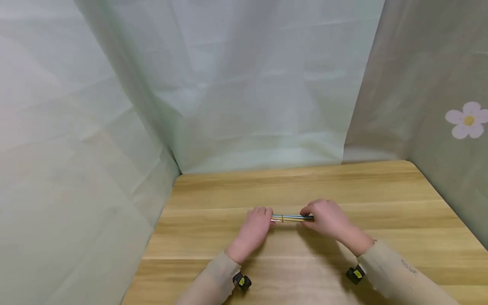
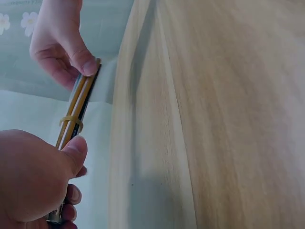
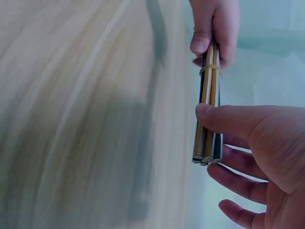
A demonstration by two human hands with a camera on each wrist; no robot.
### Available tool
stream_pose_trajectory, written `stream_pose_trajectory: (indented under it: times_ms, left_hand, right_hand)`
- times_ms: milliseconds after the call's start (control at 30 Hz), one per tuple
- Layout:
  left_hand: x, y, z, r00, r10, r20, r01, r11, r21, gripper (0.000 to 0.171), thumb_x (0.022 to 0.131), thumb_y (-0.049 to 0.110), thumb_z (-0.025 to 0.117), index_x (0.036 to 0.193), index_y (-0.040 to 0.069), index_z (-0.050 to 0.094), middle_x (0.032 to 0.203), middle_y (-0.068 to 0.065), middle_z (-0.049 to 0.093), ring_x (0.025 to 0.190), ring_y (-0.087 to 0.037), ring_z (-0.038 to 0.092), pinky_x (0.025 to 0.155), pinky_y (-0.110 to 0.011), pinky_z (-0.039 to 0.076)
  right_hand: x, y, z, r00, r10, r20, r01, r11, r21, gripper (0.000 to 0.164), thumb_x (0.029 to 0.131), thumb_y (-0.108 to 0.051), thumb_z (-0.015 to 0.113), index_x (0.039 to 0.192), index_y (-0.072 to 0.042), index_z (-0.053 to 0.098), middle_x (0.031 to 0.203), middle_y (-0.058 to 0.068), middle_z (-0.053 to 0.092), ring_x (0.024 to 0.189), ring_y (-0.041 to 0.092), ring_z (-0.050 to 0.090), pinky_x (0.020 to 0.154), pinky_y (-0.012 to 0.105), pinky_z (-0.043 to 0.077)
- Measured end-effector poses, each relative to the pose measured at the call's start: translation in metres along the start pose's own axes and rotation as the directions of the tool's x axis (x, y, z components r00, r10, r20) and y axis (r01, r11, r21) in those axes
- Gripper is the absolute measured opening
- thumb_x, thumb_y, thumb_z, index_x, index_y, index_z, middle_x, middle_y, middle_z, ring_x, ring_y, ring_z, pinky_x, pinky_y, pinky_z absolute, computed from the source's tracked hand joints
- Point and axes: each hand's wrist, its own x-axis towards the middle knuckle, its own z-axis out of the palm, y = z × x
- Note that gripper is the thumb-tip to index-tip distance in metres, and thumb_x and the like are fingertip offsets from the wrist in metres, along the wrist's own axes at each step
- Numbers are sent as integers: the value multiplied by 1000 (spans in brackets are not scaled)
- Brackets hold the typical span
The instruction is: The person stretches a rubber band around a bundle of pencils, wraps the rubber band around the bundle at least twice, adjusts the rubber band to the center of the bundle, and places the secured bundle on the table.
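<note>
A bundle of several pencils, in yellow, black, white and blue, is held level just above the table between two hands. Around it runs a yellowish rubber band, nearer the left hand's end. My left hand grips the left part, thumb on one side and fingers curled behind, so that end is mostly hidden. My right hand pinches the other part between thumb and fingers; flat pencil ends stick out past the thumb.
Under the hands lies a wood-grain table, with the hands' shadows on it. Pale cloth hangs behind and on both sides, with a white flower printed at right. Both wrists wear small black cameras below long sleeves.
</note>
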Motion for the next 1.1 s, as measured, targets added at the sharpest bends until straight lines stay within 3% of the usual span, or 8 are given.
stream_pose_trajectory:
  times_ms: [300,500,600,867,1100]
  left_hand:
    - [-1,6,8,1000,-22,-13,20,985,-170,29,101,28,74,113,7,58,97,-5,65,90,-23,62,76,-38,51]
    - [0,5,13,999,-26,37,35,964,-265,29,101,20,75,120,7,58,103,-5,66,98,-23,64,88,-42,54]
    - [3,3,15,997,-40,67,57,961,-270,28,102,22,74,120,8,59,106,-4,66,101,-22,63,90,-41,54]
    - [11,0,20,993,-77,94,98,963,-252,24,99,25,78,114,12,64,104,-1,63,97,-19,61,82,-37,52]
    - [12,-3,29,986,-109,122,139,952,-272,26,99,26,78,117,14,63,110,0,62,106,-20,60,90,-42,50]
  right_hand:
    - [-14,4,13,1000,-1,1,1,1000,-3,19,83,-24,94,96,-18,81,89,-7,76,80,16,70,71,41,57]
    - [-19,11,19,999,25,30,-25,999,27,16,85,-23,92,92,-20,78,86,-12,73,75,8,65,67,36,55]
    - [-18,15,21,998,51,48,-54,997,51,15,86,-25,91,93,-22,78,87,-13,72,76,7,65,68,37,55]
    - [-17,21,35,992,120,49,-123,990,65,19,86,-28,91,99,-19,81,92,-9,73,83,16,69,74,43,57]
    - [-16,25,48,990,138,-1,-138,988,67,23,85,-28,92,103,-16,82,100,-2,74,93,24,71,82,47,58]
